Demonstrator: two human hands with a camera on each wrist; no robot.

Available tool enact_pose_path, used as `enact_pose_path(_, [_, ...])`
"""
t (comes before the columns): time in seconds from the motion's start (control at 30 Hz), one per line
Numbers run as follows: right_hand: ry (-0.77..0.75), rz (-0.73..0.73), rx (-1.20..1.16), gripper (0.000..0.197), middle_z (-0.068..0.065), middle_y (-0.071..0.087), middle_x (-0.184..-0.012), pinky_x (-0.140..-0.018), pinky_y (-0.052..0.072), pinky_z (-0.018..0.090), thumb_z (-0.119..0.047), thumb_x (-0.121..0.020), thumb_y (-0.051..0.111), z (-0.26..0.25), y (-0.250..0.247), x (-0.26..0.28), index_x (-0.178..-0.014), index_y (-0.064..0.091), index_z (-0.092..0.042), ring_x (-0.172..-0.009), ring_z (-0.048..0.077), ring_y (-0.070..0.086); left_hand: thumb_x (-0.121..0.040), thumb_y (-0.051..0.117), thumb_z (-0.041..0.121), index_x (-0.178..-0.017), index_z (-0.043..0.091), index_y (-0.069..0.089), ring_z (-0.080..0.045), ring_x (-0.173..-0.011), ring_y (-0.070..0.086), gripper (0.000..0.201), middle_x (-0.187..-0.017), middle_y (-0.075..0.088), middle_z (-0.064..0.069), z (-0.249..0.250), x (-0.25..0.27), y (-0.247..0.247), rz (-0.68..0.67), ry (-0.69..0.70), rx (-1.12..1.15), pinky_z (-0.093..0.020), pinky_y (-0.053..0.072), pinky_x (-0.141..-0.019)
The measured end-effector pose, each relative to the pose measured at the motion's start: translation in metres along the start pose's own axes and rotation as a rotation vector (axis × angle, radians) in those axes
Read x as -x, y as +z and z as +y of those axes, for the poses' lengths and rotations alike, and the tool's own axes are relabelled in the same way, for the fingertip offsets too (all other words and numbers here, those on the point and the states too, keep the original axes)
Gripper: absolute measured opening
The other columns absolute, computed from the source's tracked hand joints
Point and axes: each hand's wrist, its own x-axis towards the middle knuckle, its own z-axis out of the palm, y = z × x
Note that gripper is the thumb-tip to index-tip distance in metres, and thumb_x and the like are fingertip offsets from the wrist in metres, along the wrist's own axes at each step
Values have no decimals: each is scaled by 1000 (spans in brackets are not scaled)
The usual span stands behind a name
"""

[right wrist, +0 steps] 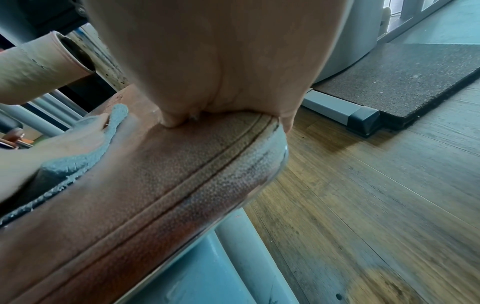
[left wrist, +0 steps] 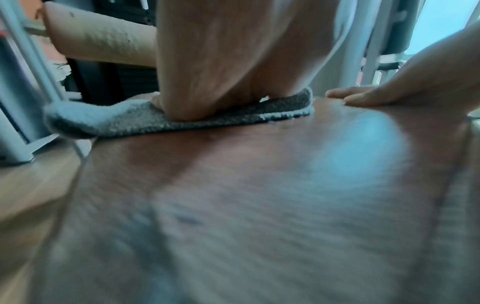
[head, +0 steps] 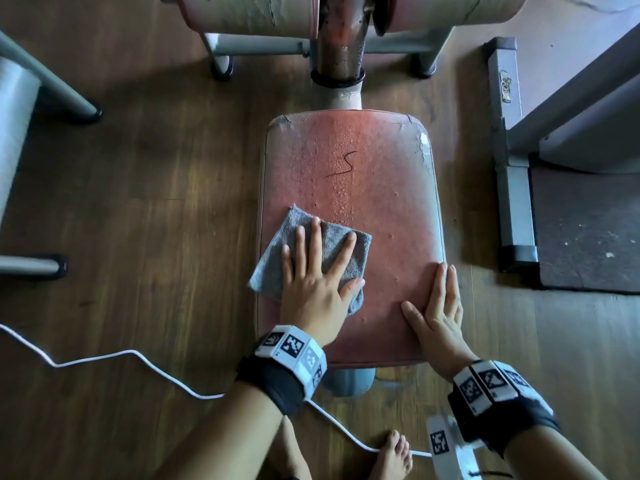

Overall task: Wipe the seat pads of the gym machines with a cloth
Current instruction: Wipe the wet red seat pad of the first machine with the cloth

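A worn red seat pad [head: 381, 209] with water droplets and a black scribble fills the middle of the head view. A folded grey cloth [head: 277, 258] lies on its near left part, one corner hanging past the left edge. My left hand [head: 318, 271] presses flat on the cloth with fingers spread and straight. My right hand [head: 440, 306] rests flat on the pad's right edge, fingers straight along the seam. In the left wrist view the cloth [left wrist: 221, 121] sits under the palm [left wrist: 221, 61]. The right wrist view shows the pad's seam [right wrist: 182, 185] and the cloth [right wrist: 75, 164] at left.
Cracked roller pads [head: 249, 12] and a rusty post [head: 341, 46] stand beyond the seat. Grey machine frames sit at left [head: 45, 88] and right [head: 512, 168], with a black rubber mat [head: 588, 230]. A white cable [head: 138, 358] crosses the wooden floor near my bare feet [head: 391, 455].
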Motion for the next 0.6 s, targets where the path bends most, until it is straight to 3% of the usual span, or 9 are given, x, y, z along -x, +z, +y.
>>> enact_pose_path(0.2, [-15,-17,-12,88,-14,-26,-155,-113,2,31,-42,-93,50,3,0,0,-141,-24,-42,-145,11,-10,-91,25,67,-150,48,-1,-33,-147,-16,67,-160,-18,-9,-30,-66,-20,-41,11,-52,-57,-8,-116])
enact_pose_path(0.33, [6,-26,-4,88,-16,-27,-154,-116,7,37,-46,-93,48,2,0,-1,-139,-26,-44,-144,11,-8,-91,30,65,-150,48,-1,-32,-145,-22,68,-159,-23,-8,-34,-90,-30,-64,-13,-18,-57,-9,-116])
enact_pose_path(0.5, [15,-24,-7,87,-15,-27,-154,-116,10,39,-47,-93,48,0,-2,0,-136,-27,-46,-145,14,-7,-87,26,69,-150,48,0,-32,-144,-25,71,-158,-25,-9,-22,-68,-31,-75,-8,15,-60,-7,-115])
enact_pose_path(0.6, [23,-23,-12,87,-14,-25,-155,-116,11,41,-46,-93,49,-2,-3,1,-136,-26,-46,-145,15,-7,-80,46,74,-149,50,15,-30,-145,-23,79,-160,-20,-6,-16,-23,-25,-80,95,62,-58,-11,-115])
